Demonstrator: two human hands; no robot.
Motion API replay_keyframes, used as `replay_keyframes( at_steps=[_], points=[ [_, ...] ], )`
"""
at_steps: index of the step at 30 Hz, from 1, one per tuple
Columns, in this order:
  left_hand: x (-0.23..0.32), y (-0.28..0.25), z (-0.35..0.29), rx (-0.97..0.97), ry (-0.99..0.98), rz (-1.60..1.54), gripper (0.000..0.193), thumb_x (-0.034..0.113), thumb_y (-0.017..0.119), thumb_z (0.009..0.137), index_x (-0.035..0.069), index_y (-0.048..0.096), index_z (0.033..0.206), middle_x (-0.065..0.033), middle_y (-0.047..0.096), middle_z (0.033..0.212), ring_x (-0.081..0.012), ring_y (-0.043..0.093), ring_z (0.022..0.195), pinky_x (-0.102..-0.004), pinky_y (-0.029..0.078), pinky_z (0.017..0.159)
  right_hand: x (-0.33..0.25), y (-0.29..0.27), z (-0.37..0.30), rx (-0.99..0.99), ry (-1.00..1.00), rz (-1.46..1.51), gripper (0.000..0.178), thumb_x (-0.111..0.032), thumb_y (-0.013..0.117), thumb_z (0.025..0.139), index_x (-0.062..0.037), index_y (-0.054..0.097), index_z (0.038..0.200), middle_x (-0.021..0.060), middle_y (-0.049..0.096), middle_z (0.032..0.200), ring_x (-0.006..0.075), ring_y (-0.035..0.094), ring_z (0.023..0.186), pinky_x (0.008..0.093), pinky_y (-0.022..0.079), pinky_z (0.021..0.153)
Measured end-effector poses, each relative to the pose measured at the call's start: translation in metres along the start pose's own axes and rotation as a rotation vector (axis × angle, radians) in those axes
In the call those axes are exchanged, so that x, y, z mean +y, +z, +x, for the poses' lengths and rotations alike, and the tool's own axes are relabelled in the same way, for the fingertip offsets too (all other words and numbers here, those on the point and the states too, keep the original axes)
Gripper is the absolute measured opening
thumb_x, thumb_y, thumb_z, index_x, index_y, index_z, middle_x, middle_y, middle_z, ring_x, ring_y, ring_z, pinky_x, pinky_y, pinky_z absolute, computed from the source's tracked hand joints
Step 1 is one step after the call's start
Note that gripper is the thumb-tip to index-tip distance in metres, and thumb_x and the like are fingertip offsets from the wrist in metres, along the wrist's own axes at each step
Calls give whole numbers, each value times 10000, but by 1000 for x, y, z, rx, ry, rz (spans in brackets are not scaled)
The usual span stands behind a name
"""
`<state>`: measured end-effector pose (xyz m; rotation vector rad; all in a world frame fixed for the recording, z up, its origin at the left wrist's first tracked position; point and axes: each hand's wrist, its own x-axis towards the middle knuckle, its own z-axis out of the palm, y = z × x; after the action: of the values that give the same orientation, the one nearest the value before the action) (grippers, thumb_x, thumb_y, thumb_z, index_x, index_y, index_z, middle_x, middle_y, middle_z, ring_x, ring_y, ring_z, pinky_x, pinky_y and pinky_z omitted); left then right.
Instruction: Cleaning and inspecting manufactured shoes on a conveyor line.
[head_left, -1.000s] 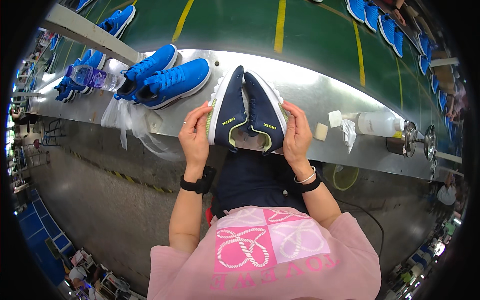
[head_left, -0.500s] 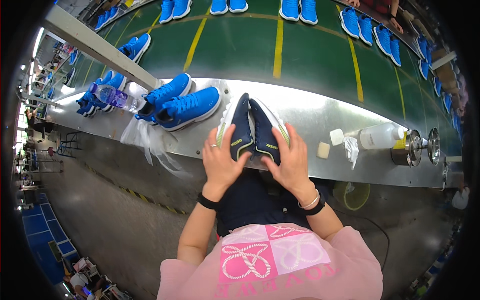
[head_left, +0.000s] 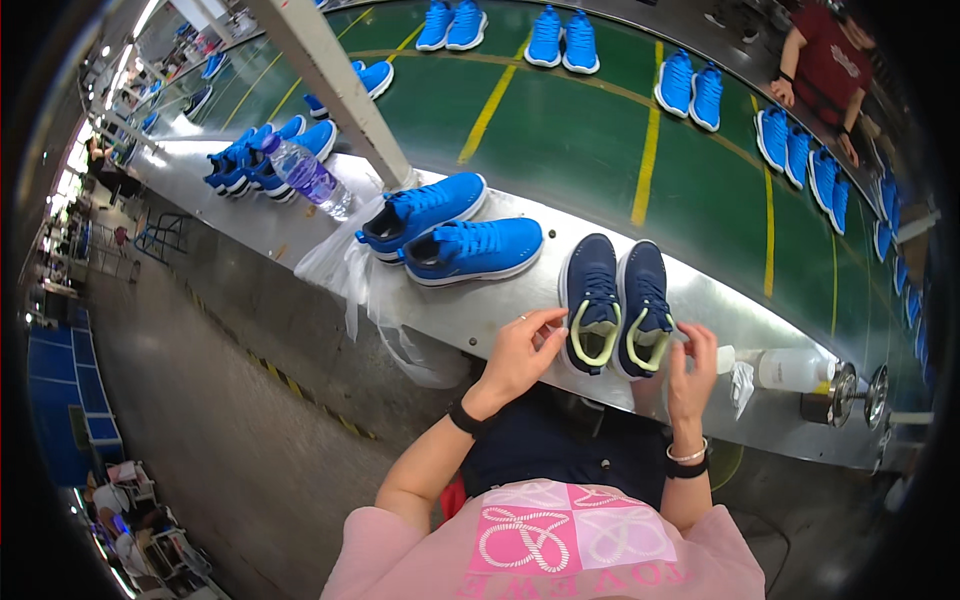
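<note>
A pair of navy sneakers with lime-green linings stands upright on the metal ledge point(head_left: 450, 312), toes pointing away from me. Beside the heel of the left navy sneaker point(head_left: 592, 282) is my left hand point(head_left: 518, 358), thumb and fingers apart, nothing held. My right hand point(head_left: 692, 376) is by the heel of the right navy sneaker point(head_left: 643, 290), its fingers raised and loosely parted. Whether the fingertips still brush the sneakers I cannot tell. To their left sits a pair of blue sneakers point(head_left: 475, 250) with white soles.
A green conveyor belt point(head_left: 570, 130) carries several blue pairs beyond the ledge. A metal post point(head_left: 330, 90), a water bottle point(head_left: 305, 178) and a plastic bag point(head_left: 350, 275) are left. A white bottle point(head_left: 790, 370) and metal dispenser point(head_left: 832, 397) are right. A person point(head_left: 830, 65) stands across the belt.
The navy sneakers, tilted with soles outward between both hands before, now stand upright side by side. Both hands have let go and moved to their outer sides. The whole view has shifted.
</note>
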<state>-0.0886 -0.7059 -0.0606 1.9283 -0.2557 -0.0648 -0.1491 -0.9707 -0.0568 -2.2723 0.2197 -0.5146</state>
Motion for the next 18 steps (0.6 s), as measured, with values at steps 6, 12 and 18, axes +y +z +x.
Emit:
replay_keyframes(
  at_steps=[6, 12, 18],
  points=[
    [-17, -88, -22, 494, 185, 55, 168, 0, 633, 894, 19, 730, 1030, -70, 721, 801, -96, 623, 668, -245, 483, 601, -89, -10, 3, -485, -235, -244, 465, -155, 791, 760, -107, 657, 1203, 145, 637, 1005, 342, 581, 1015, 423, 472, 894],
    [-67, -271, 32, 985, 61, 129, 198, 35, 576, 924, 18, 673, 1096, -39, 672, 755, -85, 586, 674, -232, 476, 634, -98, 26, 22, -584, -372, -491, 470, -252, 883, 631, -147, 699, 1050, 118, 666, 927, 340, 627, 939, 440, 494, 803],
    [-168, -413, 117, 854, -120, 837, 580, 177, 754, 779, 203, 527, 1312, -90, 642, 1223, -316, 552, 1183, -445, 478, 945, -87, 31, 53, -577, -318, -255, 523, -286, 940, 533, -80, 725, 963, 124, 715, 909, 338, 674, 850, 401, 528, 770]
  ],
)
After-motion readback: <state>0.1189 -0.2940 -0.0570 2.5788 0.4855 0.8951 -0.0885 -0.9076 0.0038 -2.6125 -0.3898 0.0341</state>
